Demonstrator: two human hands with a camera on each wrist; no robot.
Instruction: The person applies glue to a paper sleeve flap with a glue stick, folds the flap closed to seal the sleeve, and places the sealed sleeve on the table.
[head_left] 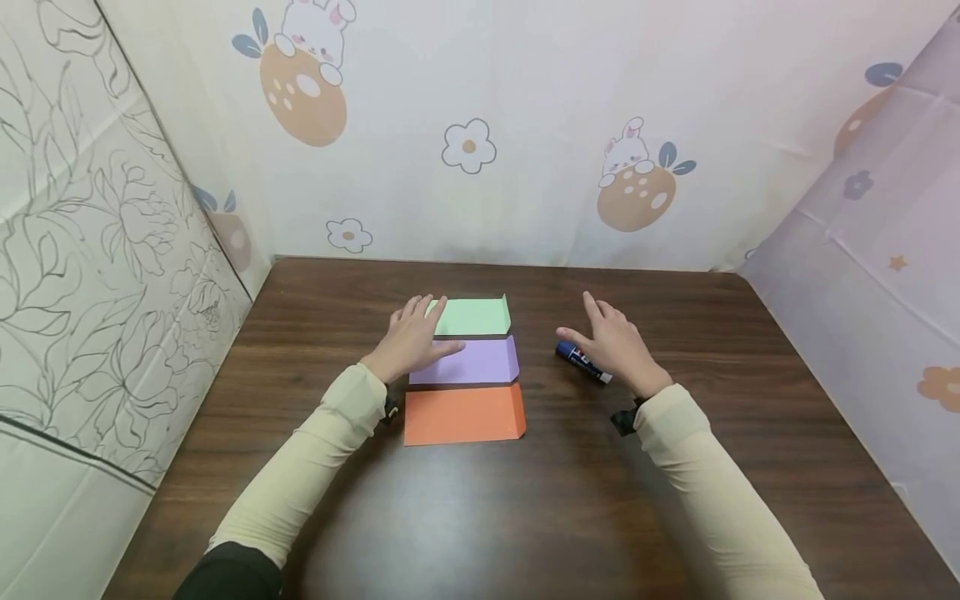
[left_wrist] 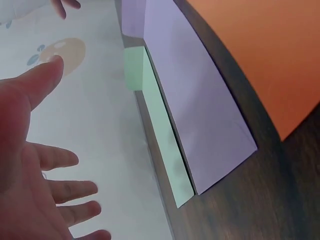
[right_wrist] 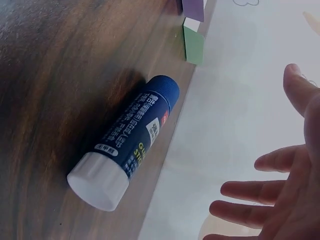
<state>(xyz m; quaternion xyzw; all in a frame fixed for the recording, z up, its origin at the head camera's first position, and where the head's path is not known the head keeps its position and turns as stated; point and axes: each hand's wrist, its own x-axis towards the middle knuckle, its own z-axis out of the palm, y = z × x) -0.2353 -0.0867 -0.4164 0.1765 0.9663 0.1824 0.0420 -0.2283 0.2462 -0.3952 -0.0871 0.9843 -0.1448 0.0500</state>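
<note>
Orange card [head_left: 459,417], the largest of three, lies on the surface [head_left: 450,525] just below the centre of the head view, its right end creased into a flap. Purple card [head_left: 483,364] comes next, directly above it in the frame, with its right flap raised. Both hands are empty, fingers spread, and well apart from each other: the left hand [head_left: 408,343] is left of centre, its thumb over the purple card, and the right hand [head_left: 617,346] is right of centre. Green card [head_left: 472,317], topmost in the column, has its right flap up and its left end partly behind the left hand. Glue stick [head_left: 581,361] lies on its side near the right hand, seemingly closed. Judging by this, the right-end folding is done; the cards are separate, and gluing looks not yet begun.
</note>
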